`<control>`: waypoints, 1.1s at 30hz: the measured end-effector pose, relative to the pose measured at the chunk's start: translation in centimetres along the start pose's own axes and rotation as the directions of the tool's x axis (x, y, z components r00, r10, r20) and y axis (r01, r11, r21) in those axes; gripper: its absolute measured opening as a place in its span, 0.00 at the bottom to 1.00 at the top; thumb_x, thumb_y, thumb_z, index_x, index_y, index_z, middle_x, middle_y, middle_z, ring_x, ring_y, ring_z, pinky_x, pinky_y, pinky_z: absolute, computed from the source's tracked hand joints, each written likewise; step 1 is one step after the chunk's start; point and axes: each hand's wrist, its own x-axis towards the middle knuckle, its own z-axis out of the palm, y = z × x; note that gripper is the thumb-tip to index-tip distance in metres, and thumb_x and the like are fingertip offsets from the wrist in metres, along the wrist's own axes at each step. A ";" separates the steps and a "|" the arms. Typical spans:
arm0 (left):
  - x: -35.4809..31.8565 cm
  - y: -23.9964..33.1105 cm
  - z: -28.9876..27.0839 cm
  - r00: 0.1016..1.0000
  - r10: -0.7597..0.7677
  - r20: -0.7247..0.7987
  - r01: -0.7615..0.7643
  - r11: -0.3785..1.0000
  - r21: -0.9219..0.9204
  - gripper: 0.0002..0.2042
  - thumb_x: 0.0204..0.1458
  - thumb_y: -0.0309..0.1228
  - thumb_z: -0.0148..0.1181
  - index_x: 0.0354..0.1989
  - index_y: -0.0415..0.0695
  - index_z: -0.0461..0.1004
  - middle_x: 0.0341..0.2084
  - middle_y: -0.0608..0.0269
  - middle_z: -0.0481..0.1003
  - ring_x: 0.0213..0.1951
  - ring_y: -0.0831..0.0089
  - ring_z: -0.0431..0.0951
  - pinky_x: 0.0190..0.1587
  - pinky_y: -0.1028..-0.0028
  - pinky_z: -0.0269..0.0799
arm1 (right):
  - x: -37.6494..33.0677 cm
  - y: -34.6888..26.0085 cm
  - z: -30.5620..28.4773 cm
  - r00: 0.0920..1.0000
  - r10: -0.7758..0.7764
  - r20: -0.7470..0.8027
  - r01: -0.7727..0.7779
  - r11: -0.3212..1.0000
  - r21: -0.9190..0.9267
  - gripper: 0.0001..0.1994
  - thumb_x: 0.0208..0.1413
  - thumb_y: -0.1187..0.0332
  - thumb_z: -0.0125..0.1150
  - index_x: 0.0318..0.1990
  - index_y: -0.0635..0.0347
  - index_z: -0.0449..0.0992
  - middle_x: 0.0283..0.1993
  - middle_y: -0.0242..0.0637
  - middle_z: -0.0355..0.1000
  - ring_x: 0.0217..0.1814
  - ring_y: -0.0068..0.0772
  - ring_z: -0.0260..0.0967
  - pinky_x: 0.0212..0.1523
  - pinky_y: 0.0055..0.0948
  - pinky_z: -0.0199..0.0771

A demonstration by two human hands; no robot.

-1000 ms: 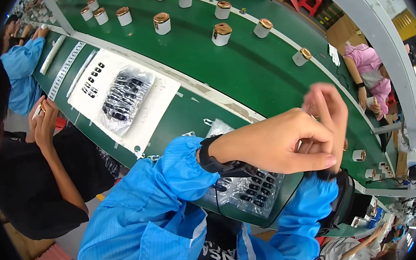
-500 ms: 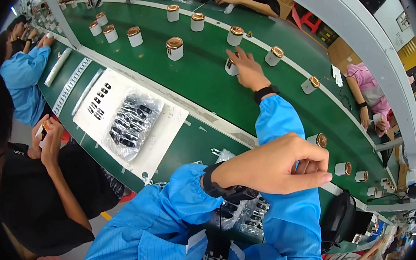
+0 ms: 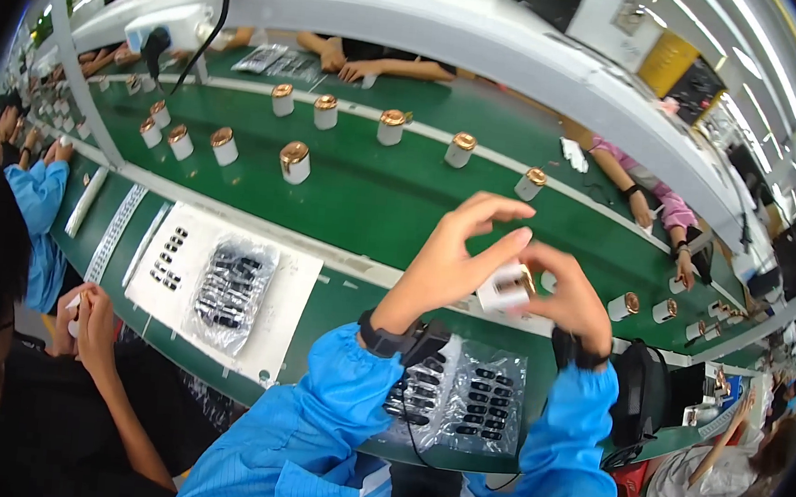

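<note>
The right hand [image 3: 569, 297] grips a white container [image 3: 504, 294] with a copper-coloured lid; motion blur makes the exact finger contact uncertain. The left hand [image 3: 449, 262] is spread wide just beside the container, thumb and fingers well parted, apparently bearing no load.

Caution: the container appears tilted and held from one side. A loose or off-centre hold could let it slip; a drop could mark the lid or strike the plastic bags [image 3: 484, 403] of black parts on the near side of the grip.

Surface: beyond the grip, a green belt [image 3: 372, 216] carries similar containers. Left of the grip, a white board [image 3: 293, 291] lies on the green worktop [image 3: 341, 302]. Right of it stands a black bag [image 3: 641, 388].

Room: a co-worker in black [image 3: 70, 428] sits at far left; a pink sleeve [image 3: 677, 211] shows across the belt.
</note>
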 end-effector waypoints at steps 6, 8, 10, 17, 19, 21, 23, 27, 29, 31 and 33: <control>-4.0 1.7 7.7 0.762 -0.250 0.598 0.525 0.778 -0.345 0.23 0.73 0.47 0.50 0.66 0.43 0.72 0.55 0.60 0.76 0.50 0.72 0.81 0.49 0.71 0.81 | -13.3 -5.1 0.1 0.959 -0.233 -0.159 0.208 0.965 -0.158 0.35 0.31 0.68 0.88 0.53 0.61 0.81 0.52 0.38 0.80 0.58 0.42 0.75 0.64 0.41 0.70; -6.1 -0.1 11.1 0.717 -0.195 0.669 0.585 0.690 -0.426 0.28 0.74 0.55 0.44 0.67 0.46 0.70 0.50 0.61 0.79 0.43 0.70 0.84 0.43 0.67 0.82 | -14.4 -4.0 0.3 0.957 -0.200 -0.210 0.174 0.975 -0.136 0.33 0.33 0.68 0.88 0.53 0.61 0.81 0.52 0.38 0.80 0.60 0.42 0.74 0.65 0.40 0.69; -5.9 -2.1 11.4 0.541 -0.248 0.804 0.796 0.461 -0.393 0.28 0.73 0.57 0.42 0.66 0.46 0.70 0.47 0.61 0.80 0.40 0.68 0.84 0.38 0.65 0.84 | -15.7 -3.3 0.6 0.949 -0.132 -0.286 0.108 0.989 -0.099 0.31 0.37 0.68 0.86 0.53 0.61 0.81 0.54 0.38 0.80 0.62 0.41 0.73 0.66 0.40 0.68; -2.8 -5.1 11.2 0.484 -0.513 0.709 0.875 0.294 -0.385 0.29 0.71 0.57 0.46 0.57 0.42 0.77 0.37 0.61 0.81 0.32 0.65 0.84 0.44 0.54 0.86 | -18.3 3.1 4.9 0.724 0.174 -0.668 -0.210 0.977 0.026 0.14 0.55 0.74 0.72 0.49 0.64 0.81 0.51 0.36 0.79 0.55 0.34 0.75 0.57 0.35 0.74; -3.8 -6.4 12.2 0.467 -0.585 0.664 0.884 0.294 -0.363 0.26 0.71 0.55 0.50 0.55 0.42 0.78 0.37 0.61 0.81 0.33 0.65 0.84 0.47 0.52 0.86 | -20.3 4.5 6.7 0.743 0.254 -0.619 -0.291 0.956 0.042 0.13 0.56 0.75 0.70 0.49 0.64 0.81 0.50 0.37 0.79 0.54 0.34 0.76 0.54 0.35 0.76; -4.7 -6.8 12.7 0.429 -0.628 0.649 0.903 0.295 -0.312 0.24 0.70 0.53 0.53 0.55 0.43 0.78 0.38 0.61 0.81 0.36 0.65 0.84 0.50 0.50 0.85 | -20.9 5.0 8.9 0.850 0.211 -0.482 -0.297 0.949 -0.109 0.10 0.57 0.77 0.68 0.46 0.64 0.81 0.47 0.38 0.78 0.50 0.38 0.76 0.49 0.36 0.77; -5.5 -7.0 12.8 0.409 -0.650 0.641 0.913 0.297 -0.281 0.23 0.70 0.52 0.55 0.56 0.44 0.78 0.38 0.61 0.81 0.37 0.65 0.84 0.52 0.49 0.84 | -20.8 5.2 10.4 0.893 0.191 -0.407 -0.284 0.942 -0.180 0.08 0.58 0.77 0.67 0.45 0.65 0.81 0.46 0.39 0.77 0.49 0.40 0.76 0.46 0.36 0.78; -6.9 -7.9 12.6 0.370 -0.722 0.585 0.928 0.308 -0.207 0.22 0.69 0.52 0.57 0.57 0.46 0.77 0.40 0.62 0.81 0.39 0.64 0.84 0.50 0.49 0.84 | -19.8 6.2 11.9 0.898 0.131 -0.421 -0.286 0.900 -0.330 0.06 0.57 0.76 0.66 0.42 0.64 0.81 0.43 0.43 0.76 0.47 0.48 0.74 0.46 0.42 0.78; -7.4 -9.2 13.0 0.328 -0.768 0.550 0.945 0.273 -0.183 0.23 0.69 0.52 0.57 0.62 0.50 0.75 0.43 0.62 0.81 0.42 0.64 0.84 0.51 0.49 0.83 | -19.5 7.3 11.7 0.922 0.098 -0.375 -0.270 0.856 -0.441 0.07 0.55 0.75 0.67 0.42 0.62 0.82 0.43 0.42 0.76 0.48 0.48 0.75 0.47 0.43 0.79; -7.9 -10.2 13.4 0.300 -0.762 0.574 0.954 0.255 -0.160 0.23 0.69 0.52 0.57 0.64 0.52 0.74 0.45 0.62 0.81 0.44 0.63 0.83 0.52 0.48 0.82 | -19.7 8.3 11.9 0.927 0.088 -0.364 -0.269 0.832 -0.486 0.10 0.53 0.74 0.67 0.44 0.60 0.82 0.44 0.42 0.76 0.49 0.49 0.75 0.48 0.44 0.79; -8.4 -11.4 13.0 0.395 -0.702 0.593 0.919 0.289 -0.270 0.25 0.69 0.53 0.56 0.70 0.59 0.70 0.52 0.63 0.79 0.48 0.63 0.82 0.54 0.49 0.80 | -19.6 9.5 12.4 0.907 0.082 -0.413 -0.289 0.833 -0.471 0.12 0.52 0.73 0.67 0.46 0.57 0.82 0.46 0.42 0.77 0.50 0.49 0.76 0.50 0.44 0.80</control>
